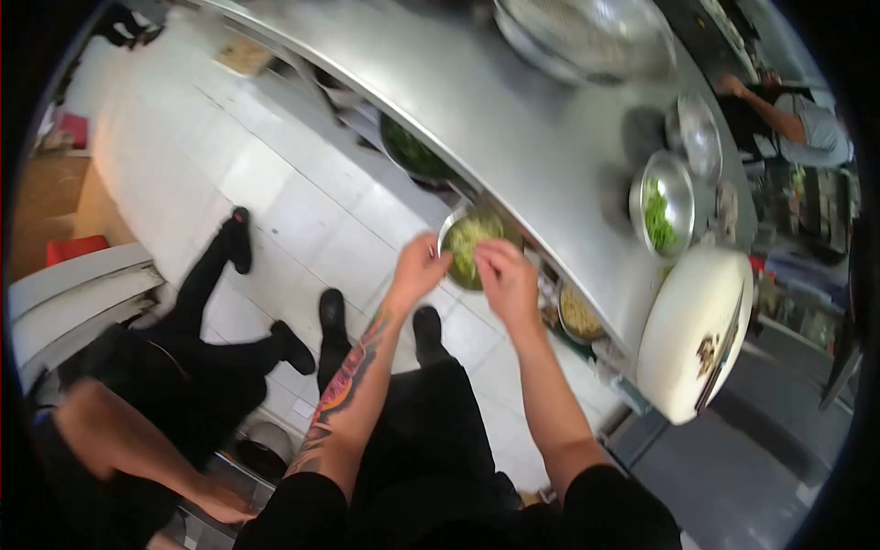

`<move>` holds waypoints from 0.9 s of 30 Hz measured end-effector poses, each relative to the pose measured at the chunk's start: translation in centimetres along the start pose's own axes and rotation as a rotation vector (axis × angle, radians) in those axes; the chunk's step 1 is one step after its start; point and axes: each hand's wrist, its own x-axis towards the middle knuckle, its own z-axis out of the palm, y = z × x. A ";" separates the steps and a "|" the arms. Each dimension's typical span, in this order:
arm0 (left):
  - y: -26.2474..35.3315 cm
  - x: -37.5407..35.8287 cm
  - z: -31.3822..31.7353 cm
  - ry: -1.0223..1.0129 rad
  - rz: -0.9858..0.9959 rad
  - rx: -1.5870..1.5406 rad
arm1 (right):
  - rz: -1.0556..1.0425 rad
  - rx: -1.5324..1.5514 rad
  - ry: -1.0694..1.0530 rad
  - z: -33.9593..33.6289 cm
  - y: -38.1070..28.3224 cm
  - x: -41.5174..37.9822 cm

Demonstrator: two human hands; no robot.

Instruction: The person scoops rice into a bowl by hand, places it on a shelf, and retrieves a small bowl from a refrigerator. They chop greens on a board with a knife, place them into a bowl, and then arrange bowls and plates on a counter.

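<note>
A metal bowl (446,231) with shredded pale green food (469,236) in it is at the middle of the view, beside the counter edge. My left hand (422,264) is at the bowl's left side, its fingers closed together; what they hold, if anything, is too small to name. Over the bowl's right side is my right hand (504,273), thumb and fingers pinched close to the green shreds. Whether some shreds are between those fingertips cannot be made out.
The steel counter (513,119) carries a bowl of chopped greens (657,220), an empty-looking bowl (695,137), a large bowl (596,37) and a white board (687,321) with a knife (724,353). A co-worker's arm (137,449) is at lower left.
</note>
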 end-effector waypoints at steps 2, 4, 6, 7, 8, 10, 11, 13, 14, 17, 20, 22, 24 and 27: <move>2.0 -2.3 -4.2 -0.094 0.030 0.027 | 0.038 -0.204 -0.157 1.4 -4.3 0.1; 1.8 -4.0 -8.3 -0.167 -0.125 0.027 | -0.003 -0.237 -0.197 3.4 -7.3 0.0; 6.3 -4.4 -14.9 -0.234 -0.259 -0.012 | -0.034 -0.118 -0.183 6.1 -12.7 2.7; 6.9 -3.6 -18.1 -0.231 -0.294 -0.026 | 0.011 -0.216 -0.342 7.7 -15.2 4.3; 7.3 -2.1 -20.7 -0.241 -0.335 -0.037 | 0.072 -0.316 -0.496 8.8 -17.1 6.6; 7.9 -0.7 -27.4 -0.227 -0.305 0.015 | -0.031 -0.247 -0.369 11.6 -21.9 10.2; 8.4 0.8 -30.9 -0.237 -0.324 0.059 | -0.078 -0.234 -0.413 13.4 -23.4 12.6; 9.4 3.4 -36.8 -0.190 -0.263 0.059 | -0.123 -0.223 -0.428 15.7 -26.4 17.1; 10.6 5.6 -40.8 -0.139 -0.208 0.062 | -0.142 -0.180 -0.342 16.5 -28.6 20.2; 17.9 9.2 -50.5 -0.105 -0.131 0.034 | -0.139 -0.165 -0.134 18.8 -35.6 28.7; 22.8 12.9 -58.4 -0.096 -0.080 0.049 | -0.116 -0.143 -0.038 22.7 -37.9 35.5; 27.5 15.3 -62.4 -0.028 -0.057 0.095 | 0.038 0.223 -0.271 25.7 -38.3 39.7; 28.8 18.9 -66.3 -0.069 -0.104 0.125 | 0.174 0.184 -0.303 26.1 -40.3 44.3; 33.8 28.2 -72.1 -0.201 -0.180 -0.131 | 0.299 0.268 -0.196 26.4 -40.4 53.6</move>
